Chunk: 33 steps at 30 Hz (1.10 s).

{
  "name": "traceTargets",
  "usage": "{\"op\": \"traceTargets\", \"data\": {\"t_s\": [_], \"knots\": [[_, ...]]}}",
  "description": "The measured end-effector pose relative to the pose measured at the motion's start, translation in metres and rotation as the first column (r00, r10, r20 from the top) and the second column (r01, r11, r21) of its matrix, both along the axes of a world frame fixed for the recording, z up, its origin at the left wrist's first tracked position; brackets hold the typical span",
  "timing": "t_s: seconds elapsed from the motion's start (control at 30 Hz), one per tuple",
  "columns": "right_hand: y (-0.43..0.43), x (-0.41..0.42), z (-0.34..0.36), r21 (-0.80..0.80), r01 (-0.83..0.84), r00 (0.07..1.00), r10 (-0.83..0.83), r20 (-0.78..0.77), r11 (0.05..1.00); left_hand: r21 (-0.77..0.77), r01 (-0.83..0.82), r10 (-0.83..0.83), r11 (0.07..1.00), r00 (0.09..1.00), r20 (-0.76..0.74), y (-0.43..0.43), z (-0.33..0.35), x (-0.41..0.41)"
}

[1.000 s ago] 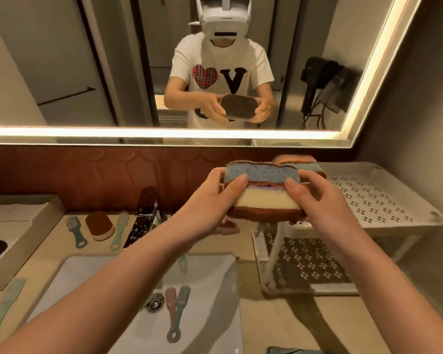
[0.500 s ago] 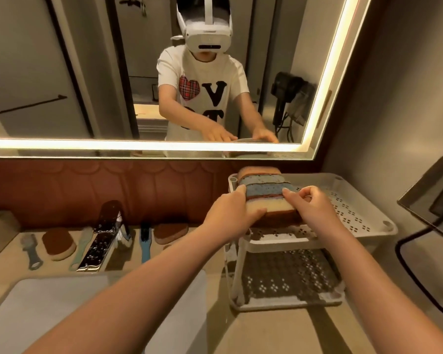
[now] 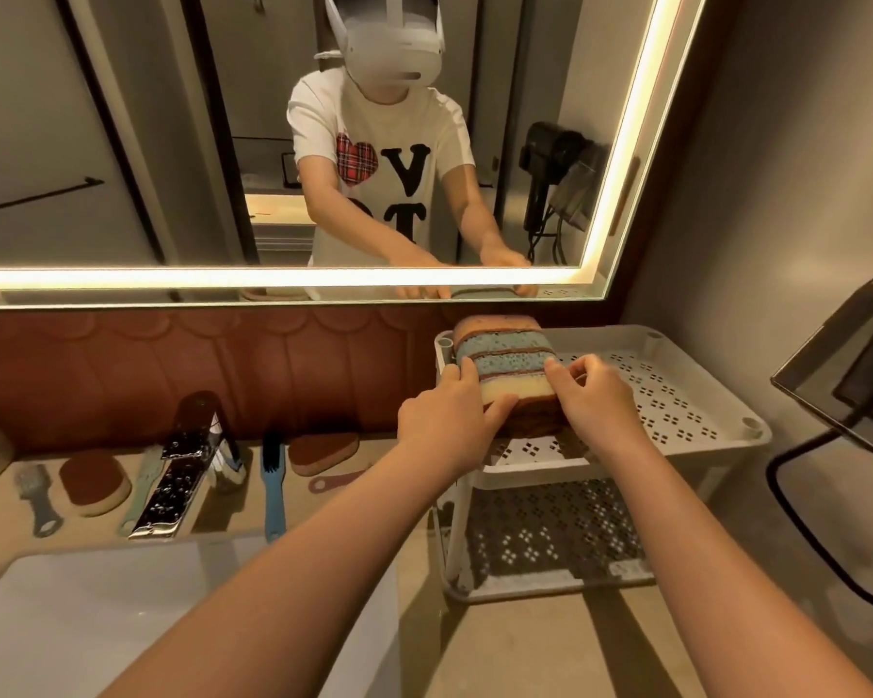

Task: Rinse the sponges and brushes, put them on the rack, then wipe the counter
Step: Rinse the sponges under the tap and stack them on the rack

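**Sponge stack lands on the rack's top tray**

The stack of sponges [image 3: 505,375], with blue, cream and brown layers on edge, now sits at the back-left corner of the rack [image 3: 716,448], on its upper perforated tray. A second ago it was held up in the air in front of the mirror; it has since been carried right and lowered onto the tray. The left hand [image 3: 444,420] grips its left side with fingers curled over the top and thumb on the front. The right hand [image 3: 590,400] pinches the right side. The hands cover the base, so the stack seems to rest on the tray, but that is not certain.

This batch looks all but placed, with only the letting go remaining. Much of the task is left. Two sponges [image 3: 94,483] lie on the counter [image 3: 525,647] behind the sink [image 3: 122,622], on either side of the faucet [image 3: 182,466]. A blue brush [image 3: 272,483] and other brushes lie with them, and the counter is not yet wiped.
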State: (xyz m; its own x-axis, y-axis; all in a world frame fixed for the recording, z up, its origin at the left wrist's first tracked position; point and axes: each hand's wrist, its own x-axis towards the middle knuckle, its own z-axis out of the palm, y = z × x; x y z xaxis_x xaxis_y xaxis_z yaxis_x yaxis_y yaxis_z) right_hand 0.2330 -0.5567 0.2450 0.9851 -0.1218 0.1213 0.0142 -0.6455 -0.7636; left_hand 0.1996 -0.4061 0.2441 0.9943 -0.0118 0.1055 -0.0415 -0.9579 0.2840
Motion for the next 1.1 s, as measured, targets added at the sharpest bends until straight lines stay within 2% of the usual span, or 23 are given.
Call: {"op": "traceTargets", "data": {"t_s": [0.1, 0.27, 0.47, 0.6, 0.73, 0.87, 0.97, 1.1], "knots": [[0.001, -0.002, -0.002, -0.044, 0.03, 1.0, -0.03, 0.006, 0.999, -0.024, -0.002, 0.002, 1.0, 1.0, -0.022, -0.001, 0.001, -0.001], [0.004, -0.011, -0.001, -0.199, 0.138, 0.973, -0.095, 0.211, 0.97, -0.09, 0.004, 0.0, 0.996, 0.999, 0.046, 0.007, 0.009, -0.002], [0.008, -0.02, 0.0, -0.323, 0.072, 0.915, 0.066, 0.399, 0.944, -0.179, 0.181, -0.17, 0.967, 0.982, 0.077, 0.036, 0.024, -0.026], [0.027, -0.037, 0.005, -0.41, -0.046, 0.829, 0.264, 0.493, 0.911, -0.148, 0.307, -0.305, 0.94, 0.952, 0.037, 0.071, 0.038, -0.047], [0.071, -0.058, 0.017, -0.477, -0.26, 0.756, 0.484, 0.441, 0.84, -0.177, 0.321, -0.339, 0.931, 0.937, -0.086, 0.113, 0.046, -0.069], [0.116, -0.07, 0.017, -0.521, -0.432, 0.719, 0.63, 0.292, 0.736, -0.149, 0.262, -0.286, 0.953, 0.942, -0.176, 0.162, 0.038, -0.087], [0.16, -0.071, 0.005, -0.519, -0.566, 0.67, 0.724, 0.164, 0.641, -0.127, 0.168, -0.194, 0.978, 0.951, -0.241, 0.214, 0.023, -0.102], [0.189, -0.066, -0.014, -0.514, -0.618, 0.671, 0.74, 0.049, 0.594, -0.112, 0.002, -0.034, 0.994, 0.957, -0.287, 0.268, -0.004, -0.113]]}}
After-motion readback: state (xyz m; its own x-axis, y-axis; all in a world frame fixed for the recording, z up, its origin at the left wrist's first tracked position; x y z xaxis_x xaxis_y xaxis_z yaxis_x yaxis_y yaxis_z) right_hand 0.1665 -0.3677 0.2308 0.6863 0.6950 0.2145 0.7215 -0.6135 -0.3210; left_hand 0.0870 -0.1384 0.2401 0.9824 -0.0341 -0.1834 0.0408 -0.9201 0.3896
